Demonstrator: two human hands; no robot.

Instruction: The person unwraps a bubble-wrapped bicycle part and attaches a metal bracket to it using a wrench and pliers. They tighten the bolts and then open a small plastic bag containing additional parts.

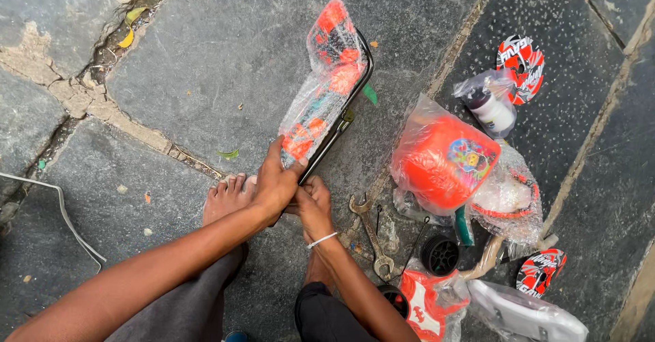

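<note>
I'm squatting on the stone floor [205, 76], knees up, so both arms are reaching down between them. My left hand [275, 185] is closing around the near end of the wrapped frame piece [326, 89], fingers clamping the plastic against the black bar so it isn't sliding about. My right hand [313, 205] is pinching at that same near end just beside the left, fingertips curled in on the wrap; what exactly they're catching I cannot tell. My bare foot [228, 195] is sitting right against the left hand, planted beside the work. The frame piece is slanting away from me, its far end lying on the stone, so the floor is carrying the weight. Just to the right a spanner [372, 236] is lying within easy reach. Further right, a bagged orange seat [440, 158], small black wheels [439, 254] and red patterned discs [521, 65] are lying spread out, each visible at a glance.
</note>
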